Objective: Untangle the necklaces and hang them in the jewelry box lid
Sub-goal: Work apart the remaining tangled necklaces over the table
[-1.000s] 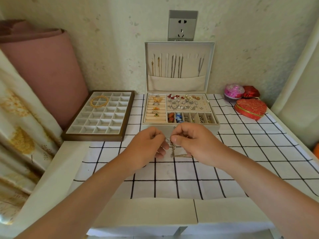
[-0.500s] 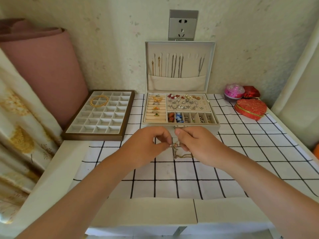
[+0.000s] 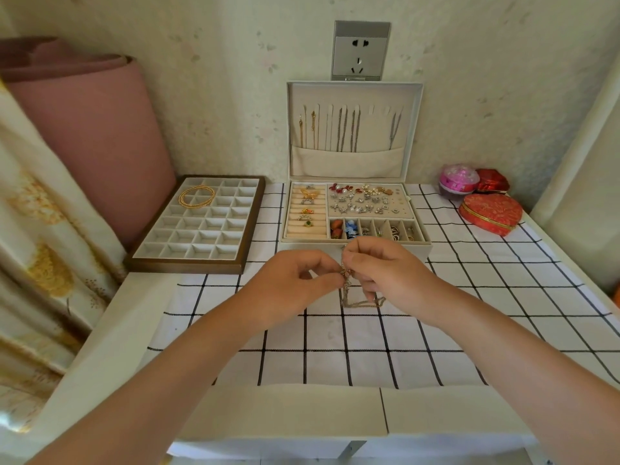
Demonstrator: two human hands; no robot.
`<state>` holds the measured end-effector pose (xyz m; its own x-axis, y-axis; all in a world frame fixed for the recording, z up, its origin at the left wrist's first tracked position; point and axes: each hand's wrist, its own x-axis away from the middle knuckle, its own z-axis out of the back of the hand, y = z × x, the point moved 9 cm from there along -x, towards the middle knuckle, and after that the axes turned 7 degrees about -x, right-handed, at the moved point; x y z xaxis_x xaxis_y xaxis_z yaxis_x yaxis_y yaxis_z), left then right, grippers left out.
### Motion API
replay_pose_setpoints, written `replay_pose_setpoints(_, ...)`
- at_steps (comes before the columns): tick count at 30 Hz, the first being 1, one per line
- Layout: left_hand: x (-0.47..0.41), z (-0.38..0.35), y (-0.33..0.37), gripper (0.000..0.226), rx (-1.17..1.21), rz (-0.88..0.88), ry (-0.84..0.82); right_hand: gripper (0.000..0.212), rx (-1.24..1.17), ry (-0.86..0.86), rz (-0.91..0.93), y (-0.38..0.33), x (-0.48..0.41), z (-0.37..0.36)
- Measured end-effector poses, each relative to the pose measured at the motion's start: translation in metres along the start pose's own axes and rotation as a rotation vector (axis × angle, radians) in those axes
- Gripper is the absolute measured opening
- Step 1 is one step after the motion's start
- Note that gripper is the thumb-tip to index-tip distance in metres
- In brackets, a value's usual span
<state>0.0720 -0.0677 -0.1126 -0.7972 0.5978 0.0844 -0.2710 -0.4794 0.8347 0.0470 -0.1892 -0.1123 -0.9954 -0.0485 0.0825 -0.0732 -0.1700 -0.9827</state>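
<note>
Necklace tangle point(image 3: 346, 276) is held between the two hands, just above the checked cloth point(image 3: 335, 347) and directly in front of the jewelry box point(image 3: 308, 247).

1. Chain position: the knot sits at the point where the fingertips of both hands nearly meet. A loop of chain point(image 3: 360, 303) hangs from the knot and lies on the cloth under the right hand point(image 3: 389, 273).
2. Lid point(image 3: 414, 129): upright against the wall. Several hung chains point(image 3: 342, 132) run down from tabs along its top, with their lower ends inside the fabric pocket.
3. Box base: ring rolls with rings at left, an earring panel at rear right, and a row of narrow compartments with small items at front right.
4. Divided tray point(image 3: 188, 263): left of the box. A gold coil point(image 3: 197, 195) lies across its rear-left cells.
5. Heart-shaped red box point(image 3: 489, 213), pink round container point(image 3: 458, 181) and small red box point(image 3: 491, 184): grouped at rear right.
6. Left hand point(image 3: 288, 286): thumb and forefinger pinch the knot from the left, with the other fingers curled under.
7. Right hand: thumb and forefinger pinch the knot from the right, with the other fingers folded toward the palm
</note>
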Motion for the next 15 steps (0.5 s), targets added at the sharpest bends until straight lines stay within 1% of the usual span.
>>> replay_pose_setpoints(2,0.000,-0.001,-0.003,0.012,0.016,0.026,-0.018,0.023,0.033,0.027,0.029,-0.002,-0.002,0.003)
replay_pose_setpoints(5,0.001,-0.003,-0.006,0.015,0.104,0.075,-0.046,0.026,0.062,0.063,0.081,-0.005,-0.002,0.007)
replay_pose_setpoints(8,0.002,-0.003,-0.008,0.018,0.160,0.105,-0.050,0.019,0.020,0.096,0.143,-0.009,0.000,0.007)
replay_pose_setpoints(12,0.000,-0.001,-0.012,0.015,0.171,0.134,0.007,0.013,-0.036,0.204,0.126,-0.007,0.005,0.014)
replay_pose_setpoints(15,-0.001,0.001,-0.015,0.015,0.141,0.119,0.048,0.014,0.075,0.251,0.120,-0.008,0.007,0.019)
